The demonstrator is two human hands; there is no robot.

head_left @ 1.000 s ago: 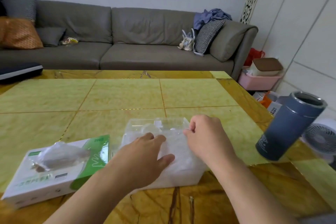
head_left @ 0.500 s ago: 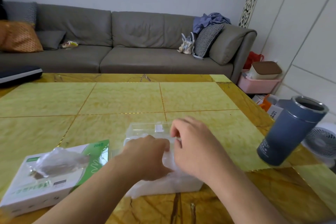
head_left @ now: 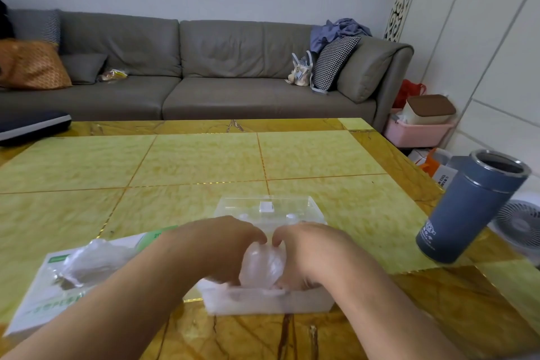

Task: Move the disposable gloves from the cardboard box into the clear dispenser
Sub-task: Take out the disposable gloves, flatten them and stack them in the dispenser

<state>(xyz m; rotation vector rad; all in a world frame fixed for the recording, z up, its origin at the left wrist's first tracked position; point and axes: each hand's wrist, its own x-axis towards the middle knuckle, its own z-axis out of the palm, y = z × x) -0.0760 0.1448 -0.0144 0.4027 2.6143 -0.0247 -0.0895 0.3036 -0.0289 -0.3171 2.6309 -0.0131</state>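
Stuffing step: both hands, left (head_left: 222, 248) and right (head_left: 309, 251), curl around glove wad (head_left: 263, 266) in dispenser (head_left: 306, 207). Next: press down, fetch rest from box (head_left: 55, 301) left of dispenser.

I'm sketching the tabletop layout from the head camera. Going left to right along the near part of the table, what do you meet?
Cardboard box with gloves poking out → left hand → bunch of gloves in the clear dispenser → right hand → blue tumbler.

Bare forearms, bare hands (head_left: 263, 254), sleeveless
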